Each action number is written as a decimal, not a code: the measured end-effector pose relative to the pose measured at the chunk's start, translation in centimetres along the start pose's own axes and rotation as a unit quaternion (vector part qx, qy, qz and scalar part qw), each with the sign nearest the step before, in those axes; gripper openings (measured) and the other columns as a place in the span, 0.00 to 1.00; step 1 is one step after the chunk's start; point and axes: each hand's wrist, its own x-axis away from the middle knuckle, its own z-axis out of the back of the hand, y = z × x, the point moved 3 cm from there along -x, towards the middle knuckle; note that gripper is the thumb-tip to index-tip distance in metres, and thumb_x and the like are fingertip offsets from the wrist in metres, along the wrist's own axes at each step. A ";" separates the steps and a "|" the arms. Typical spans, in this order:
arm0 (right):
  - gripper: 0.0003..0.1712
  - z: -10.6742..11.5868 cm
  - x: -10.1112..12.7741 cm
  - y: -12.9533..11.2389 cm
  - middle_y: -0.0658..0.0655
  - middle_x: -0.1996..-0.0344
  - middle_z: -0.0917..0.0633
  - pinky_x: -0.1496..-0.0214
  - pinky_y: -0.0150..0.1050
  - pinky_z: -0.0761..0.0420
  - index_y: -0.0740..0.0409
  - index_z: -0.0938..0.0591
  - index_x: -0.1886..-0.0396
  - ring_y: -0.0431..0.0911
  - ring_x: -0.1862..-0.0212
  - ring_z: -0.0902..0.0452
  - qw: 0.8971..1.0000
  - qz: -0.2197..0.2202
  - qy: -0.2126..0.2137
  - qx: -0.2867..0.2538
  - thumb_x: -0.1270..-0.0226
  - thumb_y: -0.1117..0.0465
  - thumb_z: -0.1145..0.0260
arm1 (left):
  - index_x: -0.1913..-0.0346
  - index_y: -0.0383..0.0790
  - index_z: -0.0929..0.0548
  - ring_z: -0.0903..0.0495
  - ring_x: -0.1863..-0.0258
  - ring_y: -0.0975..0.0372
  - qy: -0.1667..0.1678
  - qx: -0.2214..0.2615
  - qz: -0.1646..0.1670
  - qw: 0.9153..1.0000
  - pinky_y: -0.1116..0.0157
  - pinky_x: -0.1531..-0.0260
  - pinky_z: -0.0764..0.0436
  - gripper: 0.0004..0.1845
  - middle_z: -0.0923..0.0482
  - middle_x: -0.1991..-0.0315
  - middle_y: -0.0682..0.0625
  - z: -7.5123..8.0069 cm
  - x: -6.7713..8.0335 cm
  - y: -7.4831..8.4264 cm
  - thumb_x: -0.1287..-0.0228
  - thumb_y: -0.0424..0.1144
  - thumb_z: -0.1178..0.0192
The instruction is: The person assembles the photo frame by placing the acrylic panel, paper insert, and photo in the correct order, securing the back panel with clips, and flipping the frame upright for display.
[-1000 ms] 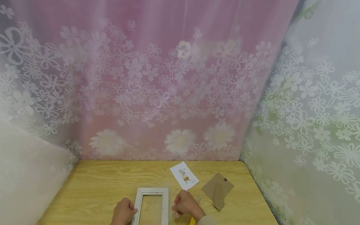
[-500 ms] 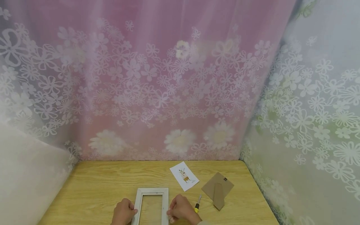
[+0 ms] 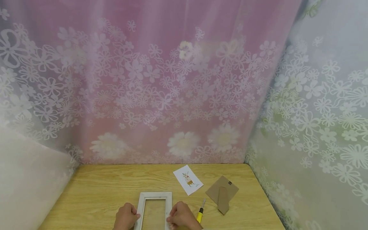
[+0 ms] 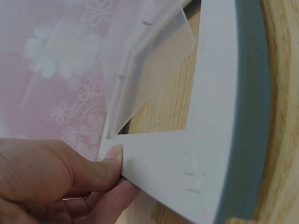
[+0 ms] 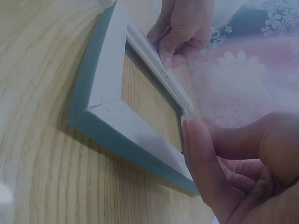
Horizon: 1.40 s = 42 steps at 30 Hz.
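Left hand [image 3: 125,217] and right hand [image 3: 181,217] pinch the frame [image 3: 155,195] sides at 6 o'clock. Frame's near end is cut off. Screwdriver [image 3: 200,214] lies right.

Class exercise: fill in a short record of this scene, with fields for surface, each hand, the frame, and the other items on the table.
Surface: wooden table
Left hand: grips the frame's left side
Right hand: grips the frame's right side
Frame: white, lying flat, empty, table visible through the opening
Card: white with a small picture, beyond the frame to the right
Screwdriver: yellow handle, just right of the right hand
Backing board: brown, with stand flap, furthest right
Backdrop: flowered curtains
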 end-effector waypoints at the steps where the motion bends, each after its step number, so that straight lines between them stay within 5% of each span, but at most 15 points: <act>1: 0.12 0.0 0.0 0.0 0.49 0.88 0.20 0.78 0.29 0.27 0.61 0.19 0.80 0.35 0.84 0.27 1.000 0.001 0.002 0.003 0.46 0.71 0.22 | 0.74 0.36 0.23 0.25 0.74 0.58 0.000 0.000 0.000 1.000 0.60 0.72 0.26 0.13 0.24 0.76 0.48 0.0 0.0 0.0 0.47 0.30 0.25; 18: 0.12 -1.3 0.0 0.3 0.51 0.85 0.18 0.78 0.27 0.24 0.60 0.20 0.77 0.35 0.84 0.24 0.999 -0.028 -0.012 -0.034 0.44 0.70 0.22 | 0.73 0.35 0.23 0.25 0.74 0.58 -0.004 0.000 0.000 1.000 0.60 0.72 0.26 0.13 0.24 0.76 0.48 -0.1 0.0 -0.2 0.46 0.30 0.25; 25: 0.12 -1.9 0.4 -0.4 0.52 0.83 0.17 0.78 0.28 0.22 0.63 0.22 0.69 0.36 0.83 0.23 0.992 -0.080 -0.024 -0.096 0.44 0.75 0.25 | 0.73 0.35 0.22 0.25 0.73 0.58 -0.002 -0.001 -0.004 1.000 0.60 0.71 0.25 0.12 0.23 0.76 0.48 0.0 0.0 -0.1 0.46 0.30 0.25; 32: 0.13 -2.2 0.1 -0.4 0.52 0.83 0.17 0.78 0.27 0.24 0.60 0.22 0.70 0.36 0.82 0.23 0.993 -0.098 -0.018 -0.055 0.44 0.71 0.23 | 0.73 0.35 0.23 0.25 0.73 0.58 -0.003 0.002 -0.002 1.000 0.60 0.71 0.25 0.13 0.23 0.76 0.48 0.1 0.1 0.0 0.46 0.29 0.26; 42: 0.13 -2.2 0.2 -0.4 0.50 0.87 0.18 0.77 0.30 0.25 0.58 0.20 0.78 0.37 0.83 0.24 0.998 -0.048 -0.027 -0.010 0.44 0.66 0.22 | 0.73 0.35 0.22 0.23 0.73 0.58 -0.013 0.000 -0.002 1.000 0.59 0.72 0.24 0.12 0.22 0.75 0.47 0.0 -0.1 -0.3 0.45 0.29 0.26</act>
